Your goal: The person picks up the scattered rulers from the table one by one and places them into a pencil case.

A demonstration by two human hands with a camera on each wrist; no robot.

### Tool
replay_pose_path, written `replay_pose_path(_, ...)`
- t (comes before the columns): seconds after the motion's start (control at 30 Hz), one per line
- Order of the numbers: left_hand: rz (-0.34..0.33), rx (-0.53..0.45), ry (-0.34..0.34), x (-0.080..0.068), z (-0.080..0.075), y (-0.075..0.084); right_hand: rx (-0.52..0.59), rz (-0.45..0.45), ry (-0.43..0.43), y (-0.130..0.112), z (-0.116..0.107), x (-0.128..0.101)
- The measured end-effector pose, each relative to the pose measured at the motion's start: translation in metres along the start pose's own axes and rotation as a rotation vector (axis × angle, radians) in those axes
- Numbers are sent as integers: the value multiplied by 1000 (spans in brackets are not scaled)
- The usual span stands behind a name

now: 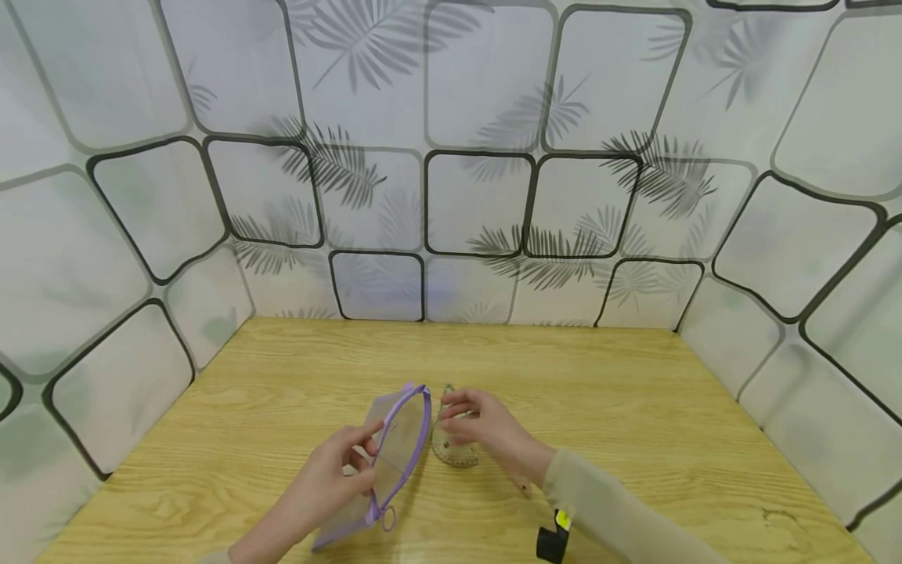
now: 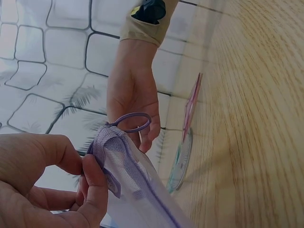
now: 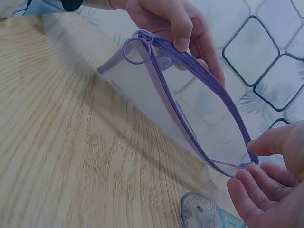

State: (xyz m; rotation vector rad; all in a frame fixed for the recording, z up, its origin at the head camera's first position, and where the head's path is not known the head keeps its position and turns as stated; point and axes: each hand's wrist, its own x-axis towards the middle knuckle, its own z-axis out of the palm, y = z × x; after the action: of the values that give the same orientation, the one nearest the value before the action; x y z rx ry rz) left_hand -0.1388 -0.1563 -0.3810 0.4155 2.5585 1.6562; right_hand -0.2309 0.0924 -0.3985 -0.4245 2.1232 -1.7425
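Down in front, here was the left hand (image 1: pixel 341 466), thumb and finger pinching the zip edge of a purple-trimmed pouch (image 1: pixel 402 446), which leaned over the wooden tabletop (image 1: pixel 634 415), mouth gaping, a ring pull (image 1: pixel 390 518) at its near end! A pink piece (image 1: pixel 523 487) lay under the right forearm; farther on, the right hand (image 1: pixel 486 427) hung beside the pouch's far end, thumb and fingers parted; whether it touched the zip, you couldn't tell! Beneath it, a clear protractor (image 1: pixel 451 454); beyond, a leaf-patterned wall (image 1: pixel 479 204).
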Motion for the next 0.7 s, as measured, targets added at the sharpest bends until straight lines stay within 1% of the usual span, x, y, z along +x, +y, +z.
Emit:
replay_pose_path(0.17,-7,10,9,1,0,0,-120,-40,29,4,-6,-2)
replay_pose_path(0.23,3,9,10,1,-1,0,-149,-46,41,6,-8,-2)
replay_pose_path(0.47,-16,11,12,2,-1,1,-165,-52,61,13,-14,-2)
replay_pose_path(0.7,-11,-6,5,2,-2,1,-171,-51,84,18,-19,-6)
